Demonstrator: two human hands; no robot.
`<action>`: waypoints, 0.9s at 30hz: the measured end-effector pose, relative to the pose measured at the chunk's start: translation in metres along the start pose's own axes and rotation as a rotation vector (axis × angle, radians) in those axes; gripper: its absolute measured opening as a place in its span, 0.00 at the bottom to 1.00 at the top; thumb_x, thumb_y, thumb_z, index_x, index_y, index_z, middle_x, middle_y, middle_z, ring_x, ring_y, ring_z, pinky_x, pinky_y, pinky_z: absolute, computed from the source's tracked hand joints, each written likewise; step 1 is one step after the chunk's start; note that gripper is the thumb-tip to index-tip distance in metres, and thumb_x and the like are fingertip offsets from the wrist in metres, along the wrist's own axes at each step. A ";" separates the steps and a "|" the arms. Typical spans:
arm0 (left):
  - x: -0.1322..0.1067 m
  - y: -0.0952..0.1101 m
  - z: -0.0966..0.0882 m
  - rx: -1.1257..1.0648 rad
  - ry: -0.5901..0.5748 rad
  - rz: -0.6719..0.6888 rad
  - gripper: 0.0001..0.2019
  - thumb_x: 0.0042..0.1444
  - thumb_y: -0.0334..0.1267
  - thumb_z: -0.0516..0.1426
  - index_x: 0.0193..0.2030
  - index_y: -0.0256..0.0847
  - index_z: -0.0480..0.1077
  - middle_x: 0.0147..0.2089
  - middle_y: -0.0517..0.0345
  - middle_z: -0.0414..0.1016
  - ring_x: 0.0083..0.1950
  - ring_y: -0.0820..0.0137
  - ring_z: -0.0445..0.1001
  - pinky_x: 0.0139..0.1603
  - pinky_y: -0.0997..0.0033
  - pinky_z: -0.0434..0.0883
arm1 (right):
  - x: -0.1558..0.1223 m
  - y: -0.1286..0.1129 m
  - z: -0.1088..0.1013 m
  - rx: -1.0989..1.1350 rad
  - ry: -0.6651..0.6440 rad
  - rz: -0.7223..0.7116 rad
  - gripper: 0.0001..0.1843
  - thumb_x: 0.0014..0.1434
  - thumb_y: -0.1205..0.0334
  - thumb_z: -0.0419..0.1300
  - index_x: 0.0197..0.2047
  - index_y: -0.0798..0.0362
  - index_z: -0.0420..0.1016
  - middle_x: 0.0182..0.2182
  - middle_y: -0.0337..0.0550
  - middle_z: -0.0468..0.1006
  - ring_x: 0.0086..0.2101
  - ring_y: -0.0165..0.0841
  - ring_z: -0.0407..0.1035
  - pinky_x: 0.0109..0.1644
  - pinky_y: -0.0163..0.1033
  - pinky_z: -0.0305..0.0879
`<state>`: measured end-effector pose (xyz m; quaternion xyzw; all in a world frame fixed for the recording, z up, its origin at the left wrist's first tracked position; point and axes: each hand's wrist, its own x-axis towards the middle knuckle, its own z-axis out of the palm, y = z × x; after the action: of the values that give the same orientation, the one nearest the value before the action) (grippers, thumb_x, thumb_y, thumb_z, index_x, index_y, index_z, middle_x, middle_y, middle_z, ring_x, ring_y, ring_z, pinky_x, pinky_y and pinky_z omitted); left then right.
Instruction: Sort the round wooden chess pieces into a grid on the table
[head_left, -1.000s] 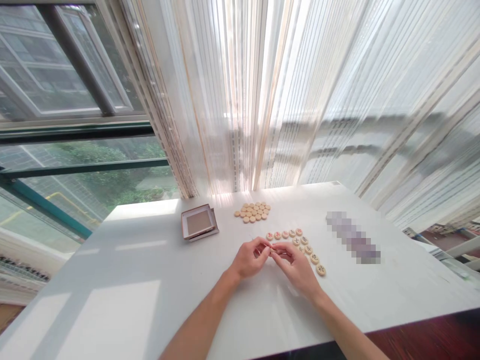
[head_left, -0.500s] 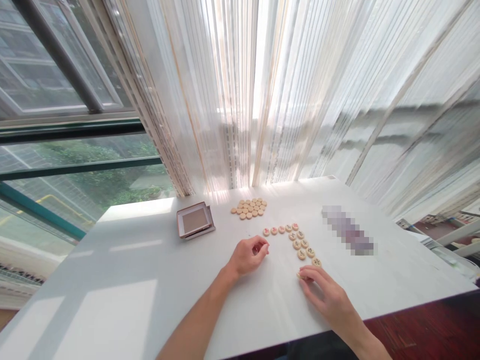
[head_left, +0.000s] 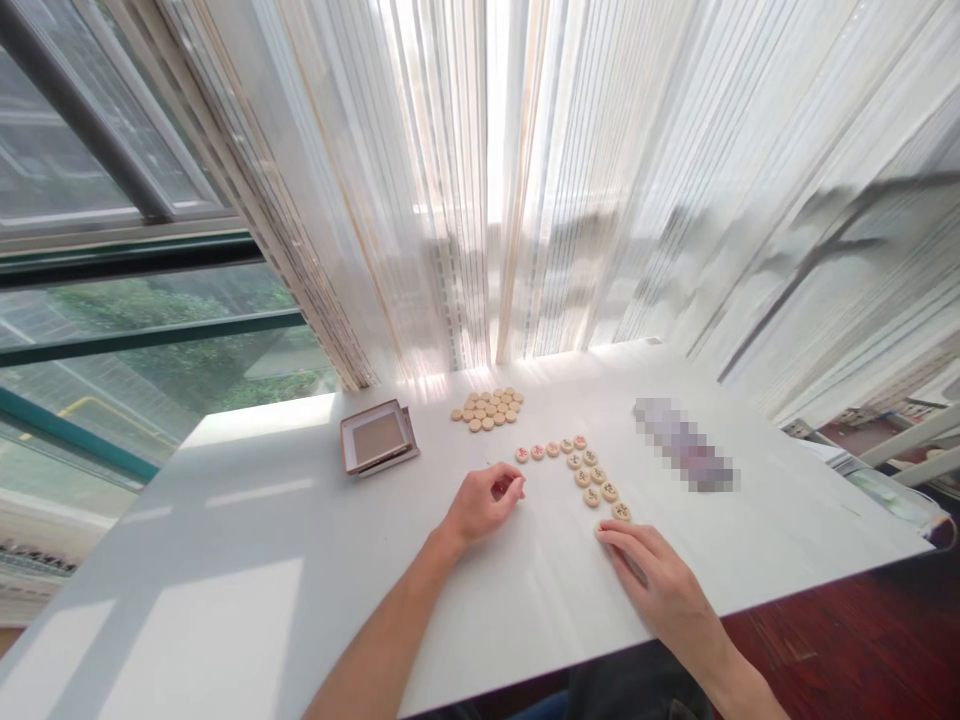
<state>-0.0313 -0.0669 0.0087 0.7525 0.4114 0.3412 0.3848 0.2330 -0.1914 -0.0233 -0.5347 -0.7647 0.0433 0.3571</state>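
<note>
1. Bare table (head_left: 555, 590) is stretching open between the left hand (head_left: 486, 503) and right hand (head_left: 656, 572).
2. Lettered discs (head_left: 582, 478) are blocking the way forward from the right hand.
3. A pixelated item (head_left: 686, 450) is lying farther right, leaving a lane beside them.
4. Plain discs (head_left: 487, 424) and a box (head_left: 379, 440) are flanking a narrow gap.

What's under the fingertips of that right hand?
At the right hand, the pale edge of a round piece peeks out beside the nearest marked piece. The fingers cover the rest, so its marking can't be seen.
</note>
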 end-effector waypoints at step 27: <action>0.001 0.001 0.001 -0.039 0.026 -0.033 0.11 0.63 0.44 0.55 0.39 0.40 0.74 0.32 0.57 0.80 0.31 0.70 0.76 0.35 0.72 0.72 | 0.002 -0.009 -0.002 0.040 0.129 0.132 0.16 0.66 0.67 0.54 0.55 0.47 0.74 0.53 0.46 0.76 0.54 0.42 0.71 0.60 0.53 0.69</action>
<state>-0.0303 -0.0665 0.0092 0.7334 0.4222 0.3525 0.3995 0.2268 -0.1938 -0.0167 -0.5783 -0.7020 0.0476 0.4128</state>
